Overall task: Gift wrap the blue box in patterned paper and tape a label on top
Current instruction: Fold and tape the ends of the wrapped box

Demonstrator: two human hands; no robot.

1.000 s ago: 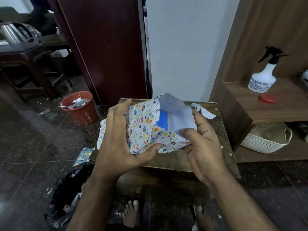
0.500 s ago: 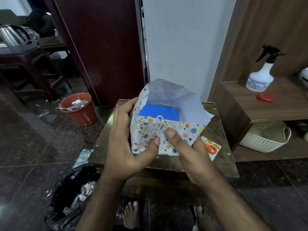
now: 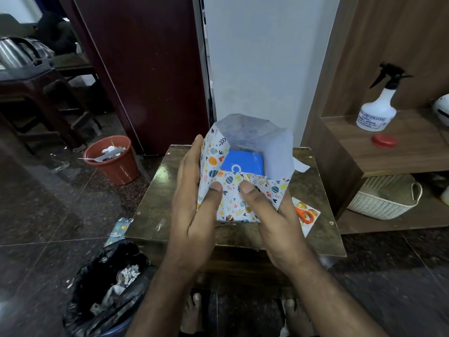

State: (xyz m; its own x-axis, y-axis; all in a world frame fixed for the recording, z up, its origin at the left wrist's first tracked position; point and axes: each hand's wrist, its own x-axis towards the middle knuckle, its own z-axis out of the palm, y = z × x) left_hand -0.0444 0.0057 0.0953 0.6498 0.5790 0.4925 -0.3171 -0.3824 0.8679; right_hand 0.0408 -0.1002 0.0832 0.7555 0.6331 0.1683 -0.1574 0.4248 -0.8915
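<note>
The desk (image 3: 150,215) fills the centre of the frame, a dark wooden top with the parcel standing on it. On it, the patterned paper (image 3: 233,203) wraps the lower part of the blue box (image 3: 243,161) and rises as an open collar above it, its pale inside showing at centre frame. The box's uncovered blue face looks up out of this opening, its long axis running left to right across the frame.

The left hand (image 3: 194,210) clasps the paper's left wall, thumb pressed on the front flap. The right hand (image 3: 272,220) grips the right side, thumb beside the other, so both hands hold the wrap. The 2 thumbs sit just below the exposed face, equally near it; folding the flaps inward and away over it looks like the next need. Orange scissors (image 3: 303,216) lie at right.
</note>
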